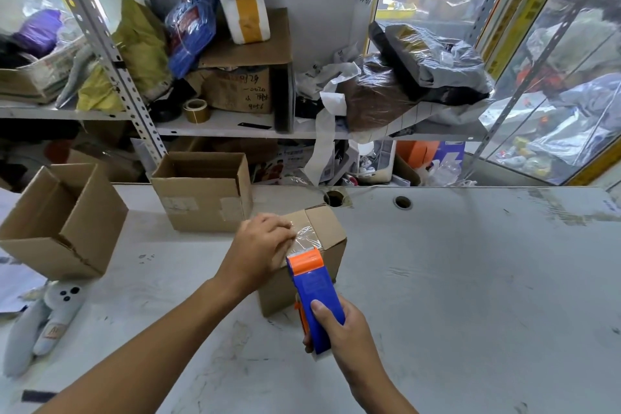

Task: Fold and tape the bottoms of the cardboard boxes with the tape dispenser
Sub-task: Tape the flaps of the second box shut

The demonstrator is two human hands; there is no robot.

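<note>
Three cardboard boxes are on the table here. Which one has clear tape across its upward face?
The small box under the left hand, with the tape dispenser at its edge. The other two boxes stand behind with open tops.

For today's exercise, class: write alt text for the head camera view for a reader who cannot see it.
A left hand presses clear tape onto a small cardboard box while the right hand grips a blue-and-orange tape dispenser at its edge. Two open boxes stand behind on the table.

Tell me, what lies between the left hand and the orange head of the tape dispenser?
In the head view, only clear tape on the box.
</note>
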